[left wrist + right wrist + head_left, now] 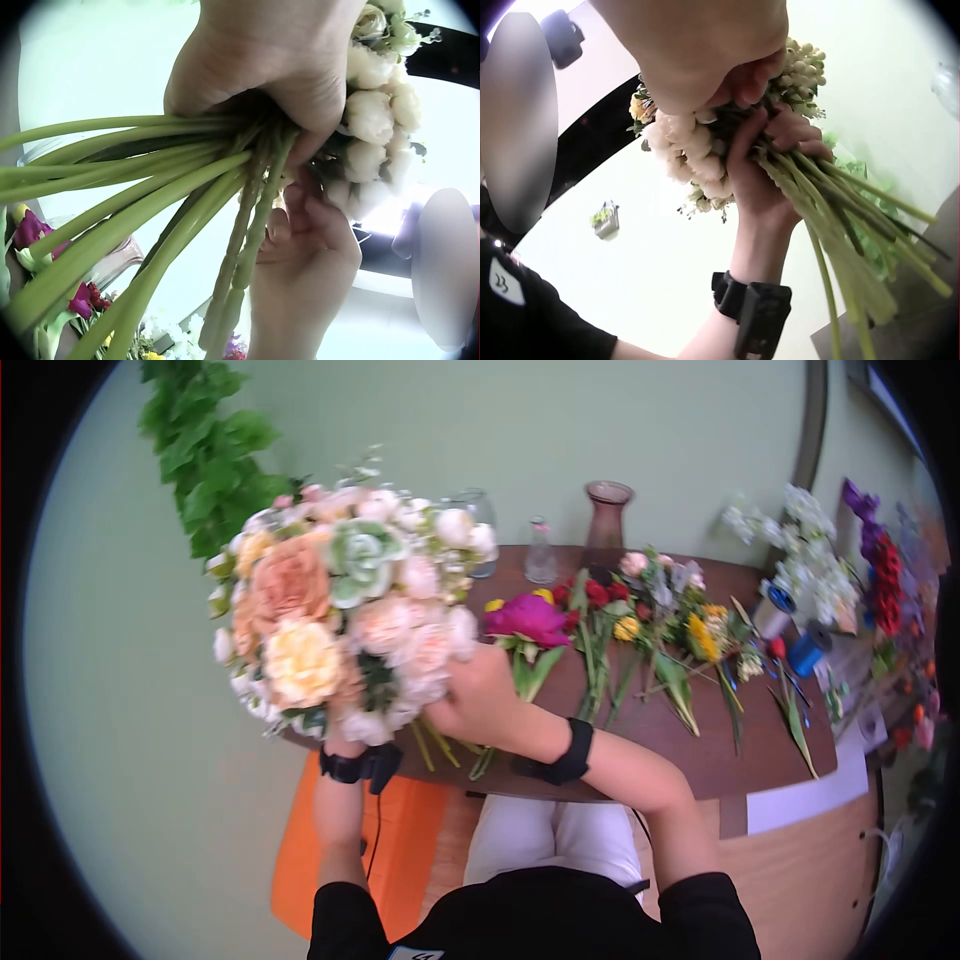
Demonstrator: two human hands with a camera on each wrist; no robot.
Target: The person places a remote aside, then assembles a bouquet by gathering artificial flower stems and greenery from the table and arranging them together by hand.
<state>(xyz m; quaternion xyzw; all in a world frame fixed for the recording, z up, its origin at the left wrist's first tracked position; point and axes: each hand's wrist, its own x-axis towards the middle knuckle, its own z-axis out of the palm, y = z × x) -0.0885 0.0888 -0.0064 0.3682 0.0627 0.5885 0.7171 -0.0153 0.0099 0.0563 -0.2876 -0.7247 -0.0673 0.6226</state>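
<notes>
A large bouquet (330, 600) of peach, cream and white blooms with a green succulent is held up over the table's left side. Its green stems (840, 217) fan out below the neck. The left hand (262, 67) grips the stems just under the blooms; in the right wrist view this left hand (769, 172) has its fingers wrapped round them. Against the bouquet's right underside, the right hand (485, 700) has curled fingers at the neck, close to the left hand. What lies inside the right fingers (750, 79) is mostly hidden.
On the brown table (640, 760) lie a magenta flower (527, 620), red and yellow flowers and loose stems. A pink vase (607, 520) and clear glass vases stand at the back. Blue spools (808, 650) and white flowers (800, 560) are at the right; an orange chair (410, 830) is below left.
</notes>
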